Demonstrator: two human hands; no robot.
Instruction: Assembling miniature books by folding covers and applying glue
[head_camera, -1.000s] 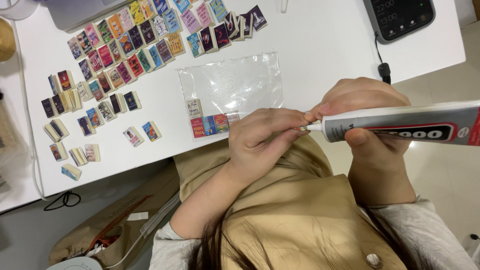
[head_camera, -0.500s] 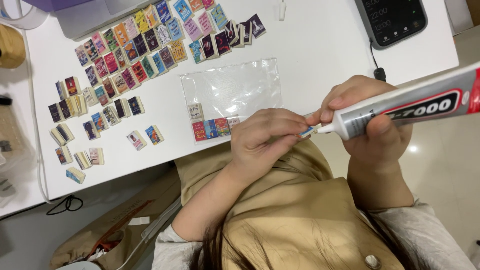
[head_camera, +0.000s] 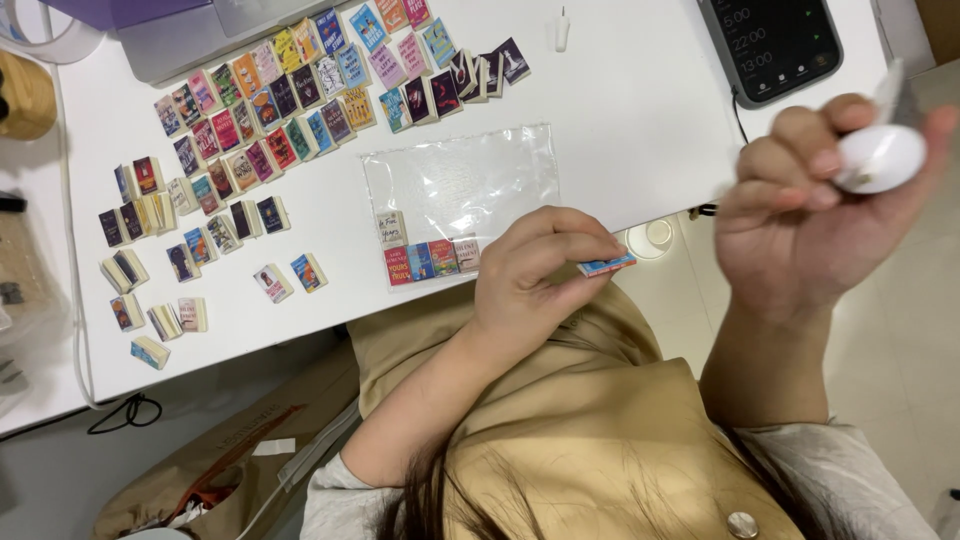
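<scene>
My left hand (head_camera: 535, 275) pinches a tiny book cover (head_camera: 606, 265), held flat just off the near edge of the white table (head_camera: 620, 120). My right hand (head_camera: 820, 200) is raised to the right, closed around a white glue tube (head_camera: 880, 155) seen end-on and blurred. A clear plastic sheet (head_camera: 465, 185) lies on the table beside my left hand, with several small covers (head_camera: 430, 260) along its near edge.
Many miniature books (head_camera: 270, 110) lie in rows across the table's left and back. A dark screen device (head_camera: 775, 45) sits at the back right with a cable. A small white cap (head_camera: 562, 30) lies near it. A brown bag (head_camera: 220, 470) rests on the floor.
My right hand has lifted the glue tube away from the cover and turned it end-on toward the camera. My left hand still holds the cover, now apart from the nozzle.
</scene>
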